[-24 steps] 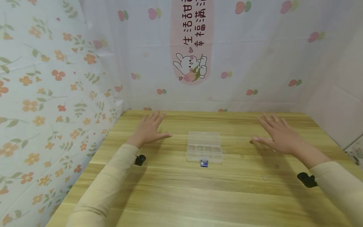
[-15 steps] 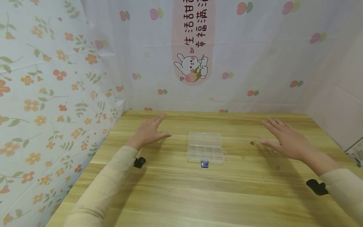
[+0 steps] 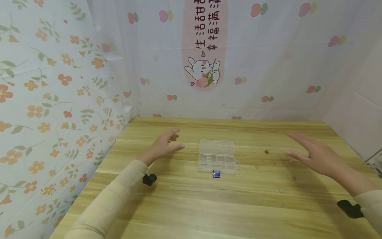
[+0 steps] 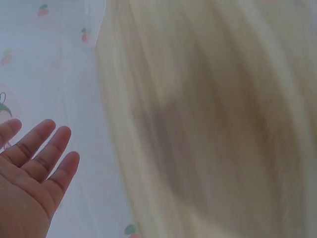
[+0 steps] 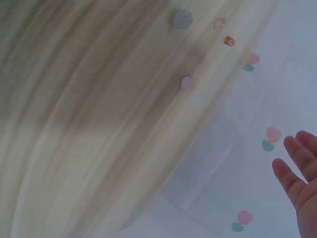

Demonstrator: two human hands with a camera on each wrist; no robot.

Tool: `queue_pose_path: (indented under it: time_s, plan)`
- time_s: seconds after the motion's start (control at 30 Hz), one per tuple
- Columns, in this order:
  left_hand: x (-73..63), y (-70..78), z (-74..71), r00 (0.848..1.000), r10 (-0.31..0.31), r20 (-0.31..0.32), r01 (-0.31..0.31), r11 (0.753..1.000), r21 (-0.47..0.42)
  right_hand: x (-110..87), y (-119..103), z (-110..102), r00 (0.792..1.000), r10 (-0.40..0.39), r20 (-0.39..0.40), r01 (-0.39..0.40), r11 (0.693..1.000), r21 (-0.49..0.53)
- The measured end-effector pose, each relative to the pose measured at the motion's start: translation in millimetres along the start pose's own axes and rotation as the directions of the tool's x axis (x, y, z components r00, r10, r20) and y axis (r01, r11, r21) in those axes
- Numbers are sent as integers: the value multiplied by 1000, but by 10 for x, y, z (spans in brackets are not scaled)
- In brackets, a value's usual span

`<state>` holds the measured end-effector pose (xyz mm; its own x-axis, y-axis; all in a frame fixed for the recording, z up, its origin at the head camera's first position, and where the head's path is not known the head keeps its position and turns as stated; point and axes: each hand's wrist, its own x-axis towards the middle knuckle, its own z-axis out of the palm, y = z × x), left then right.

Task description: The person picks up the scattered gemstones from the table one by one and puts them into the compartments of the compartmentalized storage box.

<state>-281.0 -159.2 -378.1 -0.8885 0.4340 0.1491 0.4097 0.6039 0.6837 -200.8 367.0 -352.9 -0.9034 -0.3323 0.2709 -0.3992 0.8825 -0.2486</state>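
Note:
A clear plastic compartment box [image 3: 217,163] stands in the middle of the table, its lid [image 3: 216,147] laid back and a blue latch [image 3: 216,174] at its front. To the left of it my left hand [image 3: 162,145] hovers above the wood, fingers loosely bent and nothing held. My right hand [image 3: 319,154] is raised over the right side with its fingers extended, holding nothing. Small loose beads lie between it and the box, among them a brown one [image 3: 266,151] and a clear one [image 3: 281,190]. The right wrist view shows a greyish round bead [image 5: 183,19] and a pinkish one [image 5: 186,82].
The wooden table [image 3: 191,205] reaches back to a white printed curtain [image 3: 256,66]. A floral curtain [image 3: 59,109] hangs along the left edge. Black wrist devices [image 3: 149,179] sit under both forearms.
My right hand has drawn back toward the right and nearer to me. The left hand has dipped slightly, its spread fingers turning inward and bending. The box and beads stay put.

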Motion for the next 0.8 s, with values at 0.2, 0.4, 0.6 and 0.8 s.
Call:
queue_pose_path:
  time_s: [0.2,0.4,0.6,0.8]
  plan:
    - [-32,46,170,998,-4,57,13,988,-151,-93,43,45,1000,30,-6,-29,999,37]
    - [-40,91,340,990,-18,137,48,975,-215,-213,118,105,998,65,27,-68,988,137]
    - [-39,105,494,982,-51,180,98,959,-264,-336,194,169,996,90,28,-93,982,166]
    - [-5,105,626,979,-70,193,134,930,-343,-430,265,244,993,119,24,-122,968,221]
